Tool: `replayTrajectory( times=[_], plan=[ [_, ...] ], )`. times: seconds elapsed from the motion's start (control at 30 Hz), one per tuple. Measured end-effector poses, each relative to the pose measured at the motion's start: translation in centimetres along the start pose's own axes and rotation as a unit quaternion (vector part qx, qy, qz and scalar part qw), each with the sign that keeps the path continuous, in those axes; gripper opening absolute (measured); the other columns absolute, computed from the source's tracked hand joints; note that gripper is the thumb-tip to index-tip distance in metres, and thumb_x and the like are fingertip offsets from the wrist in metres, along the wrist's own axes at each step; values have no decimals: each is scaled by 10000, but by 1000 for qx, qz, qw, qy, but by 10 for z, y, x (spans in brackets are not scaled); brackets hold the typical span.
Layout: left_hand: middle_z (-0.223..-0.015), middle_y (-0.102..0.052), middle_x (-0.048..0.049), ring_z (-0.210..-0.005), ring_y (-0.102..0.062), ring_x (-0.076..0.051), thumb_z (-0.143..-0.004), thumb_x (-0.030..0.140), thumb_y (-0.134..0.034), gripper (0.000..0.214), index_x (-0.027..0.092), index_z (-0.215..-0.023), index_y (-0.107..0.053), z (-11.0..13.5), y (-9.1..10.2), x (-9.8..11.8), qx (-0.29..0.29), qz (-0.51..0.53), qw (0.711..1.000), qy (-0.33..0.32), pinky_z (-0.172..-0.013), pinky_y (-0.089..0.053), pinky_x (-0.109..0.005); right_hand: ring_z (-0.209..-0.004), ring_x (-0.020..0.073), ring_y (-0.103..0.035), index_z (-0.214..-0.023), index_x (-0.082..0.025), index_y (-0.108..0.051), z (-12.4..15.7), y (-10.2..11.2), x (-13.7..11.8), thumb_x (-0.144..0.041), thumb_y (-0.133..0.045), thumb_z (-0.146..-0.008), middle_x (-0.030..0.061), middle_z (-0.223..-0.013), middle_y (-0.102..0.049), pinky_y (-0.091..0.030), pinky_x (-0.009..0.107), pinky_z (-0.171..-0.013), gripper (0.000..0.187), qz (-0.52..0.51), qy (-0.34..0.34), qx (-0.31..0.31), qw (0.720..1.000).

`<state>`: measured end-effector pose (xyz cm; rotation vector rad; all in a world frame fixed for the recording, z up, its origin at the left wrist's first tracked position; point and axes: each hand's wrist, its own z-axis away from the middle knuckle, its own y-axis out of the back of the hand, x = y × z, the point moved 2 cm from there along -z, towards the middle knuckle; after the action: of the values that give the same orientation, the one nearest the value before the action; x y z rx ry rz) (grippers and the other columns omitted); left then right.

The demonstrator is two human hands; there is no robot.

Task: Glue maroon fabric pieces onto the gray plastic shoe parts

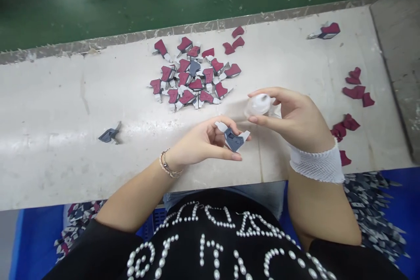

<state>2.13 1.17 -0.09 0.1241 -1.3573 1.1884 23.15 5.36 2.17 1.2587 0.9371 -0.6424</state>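
Observation:
My left hand [218, 142] holds a dark grey plastic part [233, 140] with light grey tabs, between thumb and fingers over the near part of the table. In my right hand [290, 116], a small white translucent bottle [258, 105] is gripped between thumb and fingers, just right of and beyond the part. The bottle is slightly blurred, and its far end is hidden in the hand. Past both hands lies a cluster of similar parts, most topped with a dark red pad [208, 75]. One in the cluster shows a bare grey face [194, 68].
Loose dark red pads [354, 92] lie at the right, with a few more [238, 31] at the back. A single grey part [110, 134] sits at left; a red-topped part [330, 29] sits far right. Blue bins [39, 232] of parts stand below the table's [49, 175] near edge.

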Motion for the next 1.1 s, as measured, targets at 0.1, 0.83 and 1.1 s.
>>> replayTrajectory(
  times=[0.1,0.83,1.1],
  plan=[
    [-963,-708,-26,-1032,-728,-186,-663,116,-897,457,194,-972,-569,4,-2,3,-17,-5,1000,-18,-750,-566,-231,-1057,275,-669,-1060,-279,-721,0,-4,5,-363,-834,-757,14,-1128,-741,-500,456,-933,335,10,-17,10,1000],
    [-1083,-689,-57,-936,-717,-163,-735,288,-877,435,206,-1049,-589,6,1,-1,92,-137,986,-38,-811,-605,-270,-684,238,-674,-976,-228,-733,66,73,34,-482,-820,-764,102,-878,-759,-499,367,-565,342,280,-252,51,925],
    [-1130,-671,-60,-901,-706,-134,-775,280,-847,393,196,-1079,-613,3,-3,-6,83,-166,982,-42,-819,-622,-253,-515,179,-647,-771,-248,-693,55,64,42,-375,-793,-795,49,-698,-736,-469,291,-453,163,221,-256,0,941]
  ],
)
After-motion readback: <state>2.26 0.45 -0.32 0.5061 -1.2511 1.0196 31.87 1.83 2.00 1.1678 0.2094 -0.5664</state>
